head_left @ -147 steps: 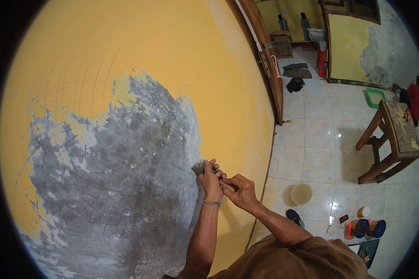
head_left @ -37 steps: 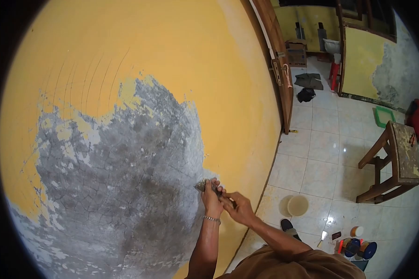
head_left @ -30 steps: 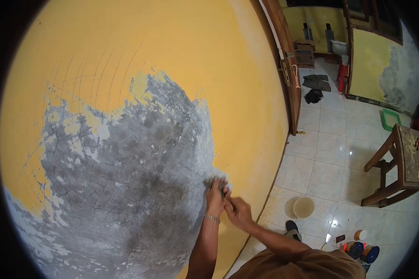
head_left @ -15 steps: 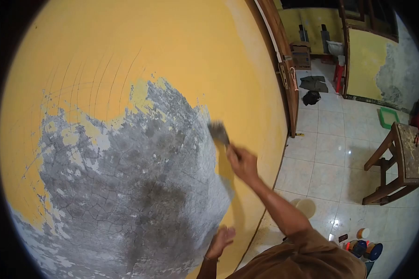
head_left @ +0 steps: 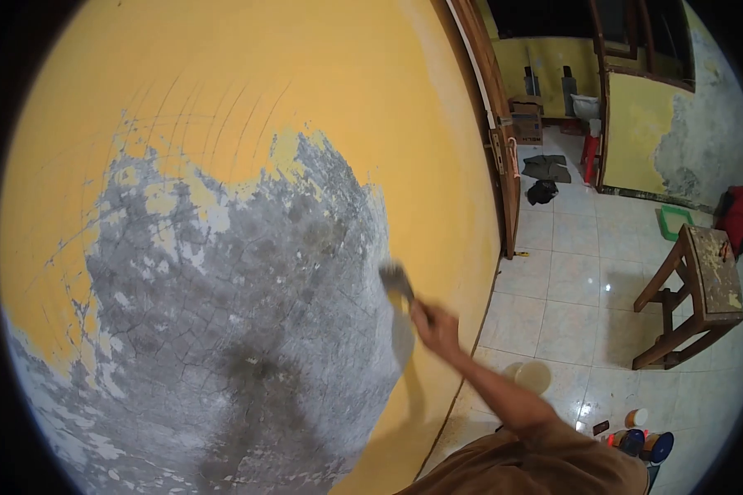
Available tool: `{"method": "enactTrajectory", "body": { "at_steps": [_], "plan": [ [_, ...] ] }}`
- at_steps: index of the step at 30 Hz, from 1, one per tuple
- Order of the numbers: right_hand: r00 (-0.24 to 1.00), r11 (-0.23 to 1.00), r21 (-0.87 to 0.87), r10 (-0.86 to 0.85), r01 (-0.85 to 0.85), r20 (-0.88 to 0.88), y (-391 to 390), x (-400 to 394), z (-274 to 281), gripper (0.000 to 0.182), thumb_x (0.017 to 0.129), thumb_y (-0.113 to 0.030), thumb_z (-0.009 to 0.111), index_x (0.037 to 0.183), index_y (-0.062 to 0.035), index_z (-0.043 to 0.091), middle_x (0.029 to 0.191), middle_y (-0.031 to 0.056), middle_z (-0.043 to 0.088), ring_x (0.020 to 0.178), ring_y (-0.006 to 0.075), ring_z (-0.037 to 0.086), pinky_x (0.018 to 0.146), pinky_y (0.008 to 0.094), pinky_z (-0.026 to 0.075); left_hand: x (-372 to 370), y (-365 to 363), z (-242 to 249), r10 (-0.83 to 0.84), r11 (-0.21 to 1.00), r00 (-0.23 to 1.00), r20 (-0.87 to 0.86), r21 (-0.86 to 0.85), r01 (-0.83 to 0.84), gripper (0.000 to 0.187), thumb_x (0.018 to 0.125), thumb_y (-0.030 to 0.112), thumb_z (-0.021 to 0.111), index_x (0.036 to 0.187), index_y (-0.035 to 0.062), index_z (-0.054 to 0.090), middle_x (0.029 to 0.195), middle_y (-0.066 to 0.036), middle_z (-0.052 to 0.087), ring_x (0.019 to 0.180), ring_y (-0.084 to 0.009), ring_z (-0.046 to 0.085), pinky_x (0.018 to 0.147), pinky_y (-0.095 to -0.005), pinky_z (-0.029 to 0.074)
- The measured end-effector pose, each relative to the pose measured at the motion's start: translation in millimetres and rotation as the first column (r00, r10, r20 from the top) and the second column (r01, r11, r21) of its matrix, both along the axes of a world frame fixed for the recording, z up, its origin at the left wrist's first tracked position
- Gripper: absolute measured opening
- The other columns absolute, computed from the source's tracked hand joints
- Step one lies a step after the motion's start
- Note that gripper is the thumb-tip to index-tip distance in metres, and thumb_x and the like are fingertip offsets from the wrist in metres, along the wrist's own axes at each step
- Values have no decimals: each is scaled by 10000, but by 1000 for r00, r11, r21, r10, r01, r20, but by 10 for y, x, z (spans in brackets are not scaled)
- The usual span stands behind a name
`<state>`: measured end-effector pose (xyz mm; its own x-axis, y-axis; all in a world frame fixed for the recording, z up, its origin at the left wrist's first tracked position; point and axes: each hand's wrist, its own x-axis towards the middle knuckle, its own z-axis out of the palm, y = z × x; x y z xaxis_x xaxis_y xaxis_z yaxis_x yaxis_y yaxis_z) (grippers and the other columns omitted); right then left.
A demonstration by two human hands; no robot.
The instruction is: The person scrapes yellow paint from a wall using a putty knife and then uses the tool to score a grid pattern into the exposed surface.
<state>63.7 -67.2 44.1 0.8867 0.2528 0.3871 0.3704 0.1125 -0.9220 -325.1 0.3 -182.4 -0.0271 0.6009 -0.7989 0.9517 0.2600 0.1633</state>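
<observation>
My right hand (head_left: 435,327) grips the handle of a metal scraper (head_left: 396,281), its blade pressed against the yellow wall (head_left: 322,74) at the right edge of a large grey patch of bare cracked plaster (head_left: 239,330). The scraper is blurred with motion. My left hand is out of sight. My brown sleeve (head_left: 545,466) fills the bottom of the view.
A wooden door (head_left: 504,173) stands right of the wall. On the white tiled floor are a wooden stool (head_left: 702,289), a pale bucket (head_left: 532,375), several paint cans (head_left: 640,437) and a green tray (head_left: 673,219). A person in red (head_left: 739,216) crouches at the far right.
Both hands held the scraper low on the wall a second ago. The left hand let go and dropped out of view. The right hand swung the scraper up, then down a little.
</observation>
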Motion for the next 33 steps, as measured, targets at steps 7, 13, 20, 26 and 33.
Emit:
{"method": "enactTrajectory", "body": {
  "at_steps": [7, 13, 20, 26, 33],
  "plan": [
    [979, 997, 71, -38, 24, 200, 22, 1313, 1166, 339, 888, -318, 648, 922, 17, 693, 693, 119, 652, 631, 143, 585, 603, 309, 466, -183, -322, 42, 167, 986, 983, -80, 1, -168, 340, 905, 297, 559, 1082, 15, 628, 1020, -100, 662, 932, -242, 658, 753, -407, 542],
    [999, 993, -111, 32, -31, 7, -204, -324, -297, 350, 924, -309, 599, 816, 21, 648, 701, 145, 662, 597, 184, 610, 575, 353, 467, -312, -530, -94, 253, 967, 957, -141, 6, -255, 307, 923, 257, 535, 1069, 3, 627, 1009, -114, 664, 919, -252, 670, 741, -403, 553],
    [979, 994, -105, 7, -29, -202, -164, -1154, -809, 303, 933, -291, 596, 974, 5, 646, 805, 152, 676, 688, 196, 636, 647, 334, 497, -556, -388, -400, 378, 924, 861, 341, -197, -327, 322, 870, 107, 603, 1135, -70, 561, 1105, -180, 595, 988, -326, 650, 791, -466, 560],
    [973, 994, -72, -90, 76, -214, 97, -150, -446, 333, 960, -311, 569, 1011, 11, 640, 824, 91, 651, 651, 166, 592, 619, 288, 489, -1028, -492, -328, 441, 893, 839, 319, -62, -446, 343, 894, 226, 626, 1147, -5, 598, 1039, -160, 650, 1000, -319, 662, 810, -462, 556],
    [995, 993, 101, -67, 59, 79, 59, -558, 261, 248, 884, -193, 668, 1081, -46, 695, 722, 142, 645, 657, 212, 644, 611, 329, 495, -708, -356, -275, 103, 984, 943, 317, 108, -143, 353, 895, 260, 627, 1142, 9, 607, 1021, -153, 660, 1007, -313, 662, 817, -456, 553]
  ]
}}
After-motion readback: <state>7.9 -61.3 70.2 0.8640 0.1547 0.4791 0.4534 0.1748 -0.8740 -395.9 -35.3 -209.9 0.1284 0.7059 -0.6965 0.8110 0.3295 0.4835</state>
